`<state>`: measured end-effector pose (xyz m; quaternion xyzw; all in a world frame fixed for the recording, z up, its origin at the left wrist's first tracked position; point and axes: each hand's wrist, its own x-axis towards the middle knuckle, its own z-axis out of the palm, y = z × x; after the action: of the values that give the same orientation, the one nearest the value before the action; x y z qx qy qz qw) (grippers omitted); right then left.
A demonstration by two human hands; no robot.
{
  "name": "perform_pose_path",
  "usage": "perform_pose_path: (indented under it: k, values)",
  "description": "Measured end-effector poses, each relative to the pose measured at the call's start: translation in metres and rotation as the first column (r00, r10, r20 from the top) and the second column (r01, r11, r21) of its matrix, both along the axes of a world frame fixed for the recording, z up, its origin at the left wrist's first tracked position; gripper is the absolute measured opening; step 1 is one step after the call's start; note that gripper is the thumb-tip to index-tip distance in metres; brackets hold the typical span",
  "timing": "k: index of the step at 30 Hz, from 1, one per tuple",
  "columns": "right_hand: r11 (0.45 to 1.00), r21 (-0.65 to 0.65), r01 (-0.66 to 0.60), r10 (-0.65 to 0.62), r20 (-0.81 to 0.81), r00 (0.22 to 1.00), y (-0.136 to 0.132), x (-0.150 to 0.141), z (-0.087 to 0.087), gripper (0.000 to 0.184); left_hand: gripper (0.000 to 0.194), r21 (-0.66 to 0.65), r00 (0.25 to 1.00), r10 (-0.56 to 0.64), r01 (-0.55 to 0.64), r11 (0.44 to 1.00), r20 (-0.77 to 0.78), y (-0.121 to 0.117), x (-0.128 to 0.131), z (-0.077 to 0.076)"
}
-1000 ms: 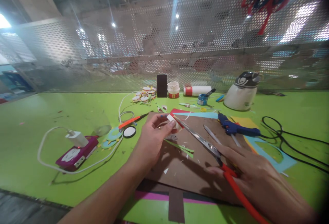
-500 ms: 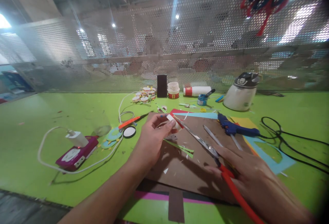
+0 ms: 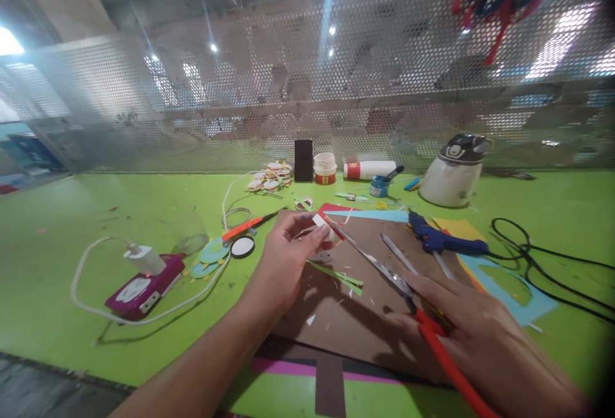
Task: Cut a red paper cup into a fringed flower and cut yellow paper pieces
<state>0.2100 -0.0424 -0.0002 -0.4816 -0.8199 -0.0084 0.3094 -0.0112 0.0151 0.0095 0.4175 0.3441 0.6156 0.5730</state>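
My left hand (image 3: 291, 255) pinches a small white piece (image 3: 331, 233), perhaps paper or card, above a brown board. Scissors with red handles (image 3: 444, 357) are in my right hand (image 3: 473, 335), their blades pointing away and to the left. One blade tip reaches the white piece close to my left thumb; I cannot tell whether it is cutting. Under the hands, the brown board (image 3: 331, 315) carries green paper strips (image 3: 343, 277) and small white scraps. A craft knife with an orange handle (image 3: 243, 230) lies left of my left hand.
At the right is a blue glue gun (image 3: 444, 239) with a looping black cable. A purple power strip (image 3: 144, 296) with a white charger sits left. Along the back stand a phone (image 3: 302, 160), a paper cup (image 3: 325, 169), a blue paint jar (image 3: 378, 185) and a white kettle (image 3: 450, 181).
Almost nothing differs. The view has shifted very slightly, while both hands keep their hold on the white piece and the scissors.
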Motion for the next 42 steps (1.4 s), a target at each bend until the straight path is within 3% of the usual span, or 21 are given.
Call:
perform_pose_path:
  k: [11,20,29,34,37,42]
  values:
    - [1.0,0.025,0.0,-0.002,0.059,0.998,-0.0002,-0.0013,-0.0031,0.02,0.026,-0.001,1.0,-0.012,0.012,1.0,0.022,-0.0008,-0.0004,-0.0005]
    - [1.0,0.003,-0.001,0.001,0.056,0.998,0.0008,0.0005,-0.0061,0.036,0.025,-0.001,0.999,-0.008,0.008,1.0,0.033,0.0008,0.0005,-0.003]
    - [0.994,-0.104,0.043,-0.038,0.049,0.998,0.0008,0.0024,-0.0002,0.023,0.031,0.04,0.997,0.014,-0.011,0.999,-0.076,0.0029,-0.004,-0.0022]
    - [0.99,-0.139,0.04,-0.037,0.022,0.999,0.0009,0.0035,-0.002,0.025,0.033,0.057,0.993,0.033,-0.026,0.998,-0.114,0.0031,-0.0029,-0.0018]
    - [0.988,-0.144,0.049,-0.046,0.022,0.999,0.0017,0.0033,-0.0032,0.031,0.032,0.063,0.993,0.033,-0.026,0.998,-0.116,0.0018,-0.0021,-0.0017]
    - [0.994,-0.1,0.041,-0.039,0.015,0.999,0.0022,0.0026,-0.0038,0.024,0.033,0.046,0.993,0.047,-0.042,0.998,-0.112,0.0007,-0.0012,-0.0014]
